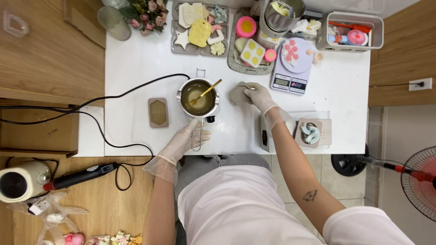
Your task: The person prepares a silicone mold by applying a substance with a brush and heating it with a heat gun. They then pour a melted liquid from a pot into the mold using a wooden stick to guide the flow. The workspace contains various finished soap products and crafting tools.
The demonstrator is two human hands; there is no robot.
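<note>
Two gloved hands: left hand [187, 137] grips the pot [198, 97] handle at six o'clock; right hand [257, 94] clutches a cloth [237, 94] at three o'clock.

We see a digital scale [290, 68] and trays of wax shapes [200, 28] along the table's [136, 63] far edge. A red fan [420, 181] stands beyond its right edge.

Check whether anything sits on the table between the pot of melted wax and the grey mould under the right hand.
Nothing visible does. The pot stands just beside the grey mould, with bare white table between them. The left hand grips the pot's handle; the right hand rests on the mould.
</note>
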